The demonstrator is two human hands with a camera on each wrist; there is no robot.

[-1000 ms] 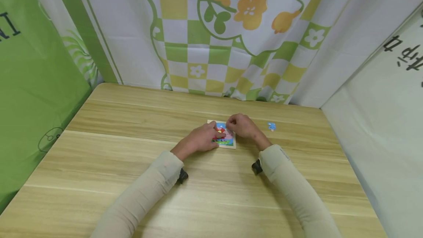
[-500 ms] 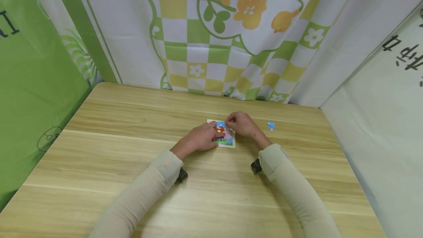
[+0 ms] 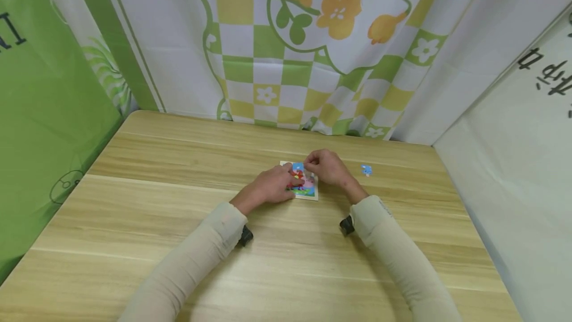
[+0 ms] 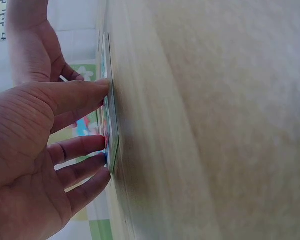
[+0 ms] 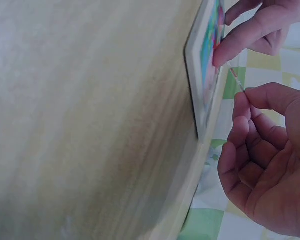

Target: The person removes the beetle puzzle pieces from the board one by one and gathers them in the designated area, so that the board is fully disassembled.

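Note:
A small picture puzzle in a pale frame (image 3: 315,195) lies flat on the wooden table, its picture bright red, blue and green. Across its left side rests my left hand (image 3: 274,185), fingers spread and fairly straight. The left wrist view shows its thumb and fingertips pressing on the puzzle (image 4: 110,125). My right hand (image 3: 328,167) is over the top right corner. Between thumb and index finger it pinches a thin puzzle piece (image 5: 235,76), seen edge-on in the right wrist view, tilted above the puzzle's surface. The picture on that piece is hidden.
A loose blue puzzle piece (image 3: 366,170) lies on the table right of the right hand. Behind the table's far edge hangs a checkered, flowered curtain (image 3: 268,73). A green cloth (image 3: 49,113) stands at the left and a white one (image 3: 523,163) at the right.
The right hand shifts very slightly at the puzzle's top right corner, keeping its pinch on the puzzle piece. The left hand stays in place on the puzzle.

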